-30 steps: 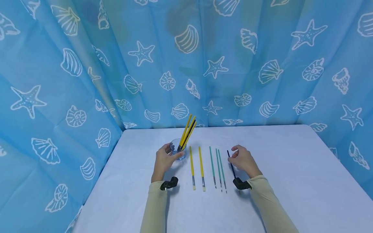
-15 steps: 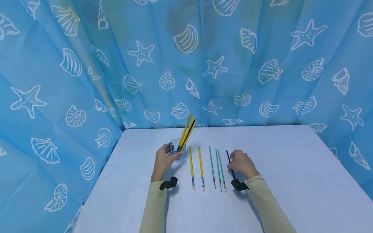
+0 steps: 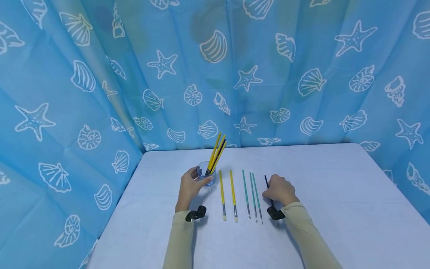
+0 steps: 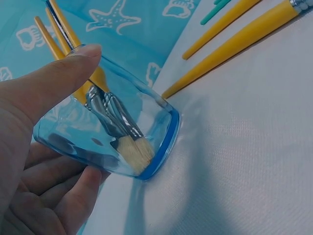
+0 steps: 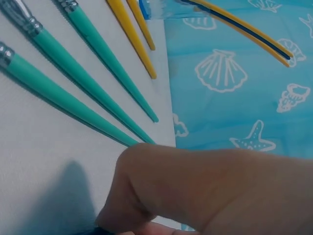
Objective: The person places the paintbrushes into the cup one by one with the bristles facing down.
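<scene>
My left hand (image 3: 190, 186) grips a clear blue cup (image 4: 172, 128), thumb on the near side and fingers around the far side. Several paintbrushes (image 3: 215, 154), yellow and dark-handled, lean in it with bristles down. At the right, my right hand (image 3: 280, 189) pinches a black paintbrush (image 3: 266, 181) around the middle of its handle; the palm and wrist camera cover part of it. In the right wrist view, only a dark sliver shows at the fingertips of the right hand (image 5: 195, 181).
Between the hands, two yellow paintbrushes (image 3: 232, 190) and three green paintbrushes (image 3: 245, 188) lie in a row, bristles toward me. A white-covered table (image 3: 322, 175) lies beneath. Behind it hangs a blue curtain (image 3: 255, 123) with shell and starfish prints.
My right hand has moved down along the black paintbrush and its fingers have closed on the handle. The left hand and cup stay put; the head view shifts slightly.
</scene>
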The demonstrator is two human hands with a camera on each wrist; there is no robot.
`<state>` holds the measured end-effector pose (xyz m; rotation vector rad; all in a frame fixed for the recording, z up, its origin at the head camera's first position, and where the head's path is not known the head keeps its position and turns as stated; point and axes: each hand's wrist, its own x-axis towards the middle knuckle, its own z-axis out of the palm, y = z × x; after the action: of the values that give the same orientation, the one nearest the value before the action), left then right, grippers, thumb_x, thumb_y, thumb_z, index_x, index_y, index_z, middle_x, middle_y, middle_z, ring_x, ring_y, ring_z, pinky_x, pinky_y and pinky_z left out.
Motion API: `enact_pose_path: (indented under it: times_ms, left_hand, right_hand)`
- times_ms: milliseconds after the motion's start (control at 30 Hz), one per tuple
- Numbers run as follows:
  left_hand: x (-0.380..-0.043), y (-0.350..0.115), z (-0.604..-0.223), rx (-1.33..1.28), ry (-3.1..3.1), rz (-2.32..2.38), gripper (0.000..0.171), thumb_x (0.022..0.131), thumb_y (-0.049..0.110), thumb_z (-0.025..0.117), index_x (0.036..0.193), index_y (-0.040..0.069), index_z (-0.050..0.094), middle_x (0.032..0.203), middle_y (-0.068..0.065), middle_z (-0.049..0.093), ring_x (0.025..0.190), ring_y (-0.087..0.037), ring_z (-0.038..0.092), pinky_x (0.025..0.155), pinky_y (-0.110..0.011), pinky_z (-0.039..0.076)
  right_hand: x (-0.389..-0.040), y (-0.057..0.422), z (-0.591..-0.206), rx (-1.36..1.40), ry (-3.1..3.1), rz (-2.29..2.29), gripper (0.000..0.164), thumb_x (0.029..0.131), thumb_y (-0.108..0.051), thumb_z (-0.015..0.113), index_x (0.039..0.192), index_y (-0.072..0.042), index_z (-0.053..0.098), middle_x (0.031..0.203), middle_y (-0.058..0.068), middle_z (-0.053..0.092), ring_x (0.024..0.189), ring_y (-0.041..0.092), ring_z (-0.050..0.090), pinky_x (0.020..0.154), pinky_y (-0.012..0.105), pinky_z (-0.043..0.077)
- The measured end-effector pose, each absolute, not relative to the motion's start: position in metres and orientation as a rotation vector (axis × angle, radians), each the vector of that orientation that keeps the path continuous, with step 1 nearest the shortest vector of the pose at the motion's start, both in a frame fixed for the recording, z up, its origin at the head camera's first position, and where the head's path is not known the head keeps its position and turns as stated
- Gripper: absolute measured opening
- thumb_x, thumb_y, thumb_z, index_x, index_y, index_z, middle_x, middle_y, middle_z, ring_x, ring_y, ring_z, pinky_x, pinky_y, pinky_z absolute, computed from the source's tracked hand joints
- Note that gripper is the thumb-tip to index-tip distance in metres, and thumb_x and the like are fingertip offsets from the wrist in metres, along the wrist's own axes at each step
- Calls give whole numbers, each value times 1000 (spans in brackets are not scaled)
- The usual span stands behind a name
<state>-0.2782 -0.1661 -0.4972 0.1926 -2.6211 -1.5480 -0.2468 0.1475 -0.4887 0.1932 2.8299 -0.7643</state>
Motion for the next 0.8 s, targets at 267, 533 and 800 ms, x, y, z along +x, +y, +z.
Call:
enact_pose_path:
  times_ms: [267, 533, 800]
  left_hand:
    - [-277, -167, -498, 180, -2615, -1544, 88, 78, 37, 91, 148, 0, 52, 145, -22, 61, 136, -35, 60, 113, -44, 54]
    - [-278, -166, -497, 181, -2613, -1546, 89, 78, 36, 91, 148, 0, 51, 145, -22, 61, 136, -36, 60, 113, -44, 53]
    - [-277, -166, -497, 180, -2618, -1540, 88, 79, 36, 91, 148, 0, 51, 146, -22, 61, 136, -35, 60, 113, -44, 54]
  right_hand:
    - [-247, 153, -486, 193, 2796, -858, 37, 84, -21, 80, 107, 2, 62, 93, 16, 66, 80, 27, 62, 69, 36, 52]
    - [-252, 159, -490, 130, 2751, -1078, 36, 86, -18, 75, 112, 4, 62, 92, 16, 68, 73, 22, 65, 64, 30, 52]
    - [-256, 159, -487, 185, 2651, -1388, 41, 88, -14, 71, 123, 4, 60, 97, 15, 68, 68, 17, 68, 60, 26, 59]
